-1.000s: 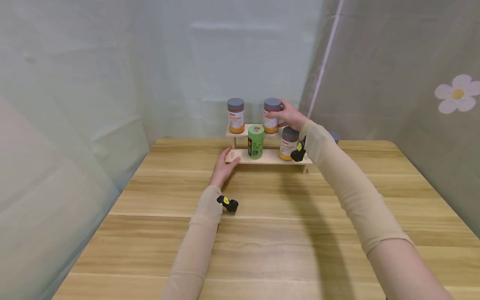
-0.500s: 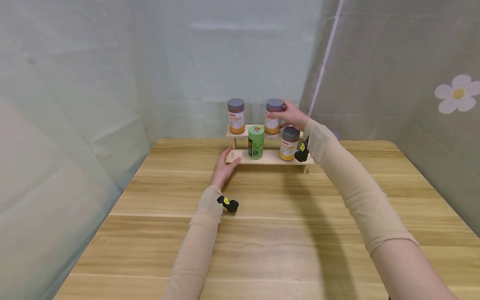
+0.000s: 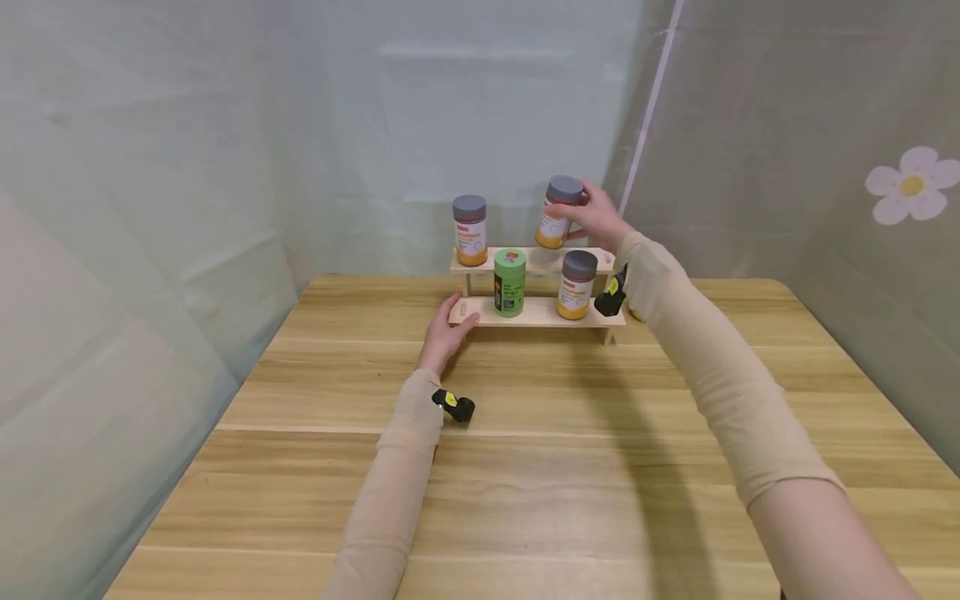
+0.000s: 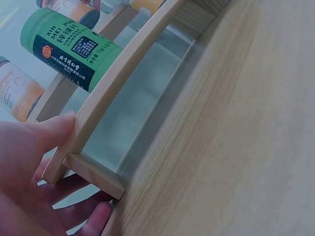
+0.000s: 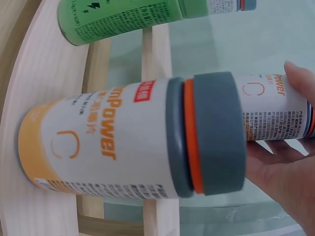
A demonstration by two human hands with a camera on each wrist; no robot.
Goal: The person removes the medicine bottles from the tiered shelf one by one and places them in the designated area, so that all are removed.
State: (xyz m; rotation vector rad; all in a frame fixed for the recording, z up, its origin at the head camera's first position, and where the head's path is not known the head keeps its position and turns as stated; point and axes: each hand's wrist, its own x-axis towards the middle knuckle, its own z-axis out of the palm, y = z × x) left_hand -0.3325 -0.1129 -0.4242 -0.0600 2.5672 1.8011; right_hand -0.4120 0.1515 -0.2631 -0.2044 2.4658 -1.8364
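Observation:
My right hand [image 3: 602,218] grips a supplement bottle [image 3: 553,227] with a grey-blue lid and a white and orange label. It leans slightly, raised over the upper tier of a small two-tier wooden shelf [image 3: 536,312]. My left hand [image 3: 444,335] holds the left end of the lower tier, thumb on the board and fingers around the end by the leg, as the left wrist view shows. On the lower tier stand a green bottle [image 3: 509,285] and a second white and orange bottle [image 5: 123,142]. A third such bottle [image 3: 470,232] stands at the upper tier's left.
The shelf stands near the back edge of a wooden table [image 3: 480,467]. A pale cloth curtain [image 3: 375,125] hangs close behind it. Part of an object behind the right sleeve [image 3: 697,358] is mostly hidden.
My right hand has moved right and up, lifting the bottle off the upper tier and tilting it. My left hand stays on the shelf's left end.

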